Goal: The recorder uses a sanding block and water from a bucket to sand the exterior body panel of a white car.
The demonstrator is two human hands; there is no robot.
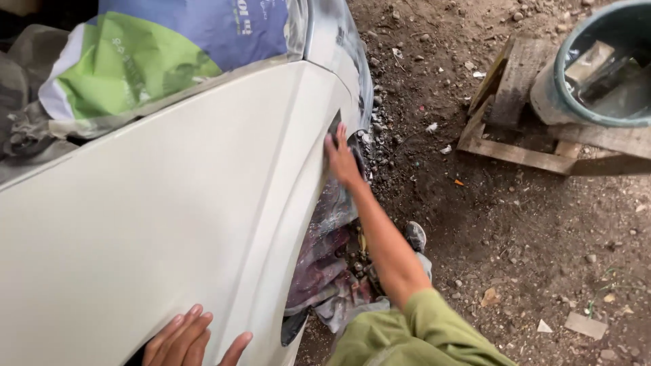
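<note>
Pressing my right hand (341, 157), fingers flat together, on the white car panel (163, 217) edge ahead, my left hand (190, 339) rests spread nearer me.

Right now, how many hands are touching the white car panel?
2. The right hand presses on the far edge of the white car panel, near the wheel arch. The left hand lies flat on the panel at the bottom edge of the frame, partly cut off.

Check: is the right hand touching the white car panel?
Touching. The head view shows the right hand pressed flat against the white car panel's edge, no gap visible.
</note>
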